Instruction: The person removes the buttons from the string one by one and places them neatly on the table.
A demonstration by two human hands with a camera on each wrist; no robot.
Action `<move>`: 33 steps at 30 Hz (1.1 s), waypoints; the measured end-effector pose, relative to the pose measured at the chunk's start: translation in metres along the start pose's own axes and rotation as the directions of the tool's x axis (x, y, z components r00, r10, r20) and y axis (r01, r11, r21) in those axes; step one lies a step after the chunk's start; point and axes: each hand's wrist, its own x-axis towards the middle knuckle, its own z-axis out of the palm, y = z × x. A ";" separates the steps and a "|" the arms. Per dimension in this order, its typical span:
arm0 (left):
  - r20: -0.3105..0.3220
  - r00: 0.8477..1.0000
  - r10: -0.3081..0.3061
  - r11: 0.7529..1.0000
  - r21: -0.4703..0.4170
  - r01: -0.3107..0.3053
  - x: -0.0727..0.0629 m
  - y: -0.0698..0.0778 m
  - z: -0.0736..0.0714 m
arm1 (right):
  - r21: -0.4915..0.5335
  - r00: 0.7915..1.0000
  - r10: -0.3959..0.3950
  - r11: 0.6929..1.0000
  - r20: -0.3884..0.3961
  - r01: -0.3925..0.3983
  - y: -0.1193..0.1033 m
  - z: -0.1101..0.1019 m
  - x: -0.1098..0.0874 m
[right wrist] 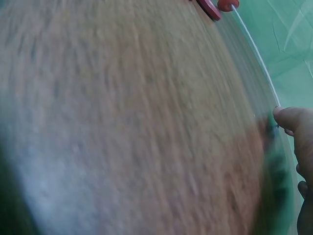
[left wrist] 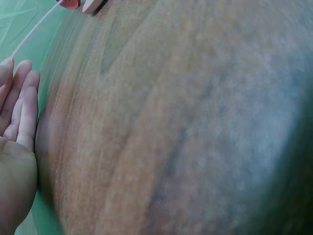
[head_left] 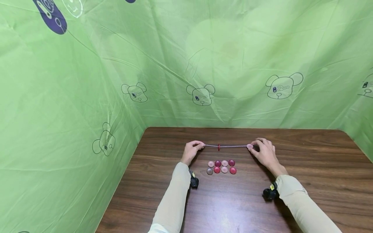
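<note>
A thin pale string (head_left: 236,146) runs taut between the two hands, across the table's far part. My left hand (head_left: 192,150) pinches its left end between thumb and fingertips. At the other end, my right hand (head_left: 265,153) pinches the string beside a pink button (head_left: 250,146). Near the string's middle hangs a red button (head_left: 219,147), seen edge-on with the string through it. The left wrist view shows the string (left wrist: 34,30) rising from the thumb tip. In the right wrist view it slants from the thumb (right wrist: 288,117) up to the red button (right wrist: 228,5).
Several loose buttons (head_left: 224,169) in pink, red, dark magenta and grey lie in two rows on the brown wooden table (head_left: 227,207), nearer the body than the string. A green printed cloth (head_left: 233,58) hangs behind the table and along its left side.
</note>
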 end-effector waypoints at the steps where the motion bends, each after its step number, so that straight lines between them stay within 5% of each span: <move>1: -0.001 1.000 0.001 1.000 0.003 -0.001 0.000 0.000 0.000 | -0.001 1.000 0.003 1.000 0.000 -0.003 0.001 -0.001 0.000; 33: 0.001 1.000 0.008 1.000 0.017 -0.008 0.001 -0.001 0.000 | 0.006 0.996 0.083 0.997 -0.014 -0.083 0.019 -0.019 -0.006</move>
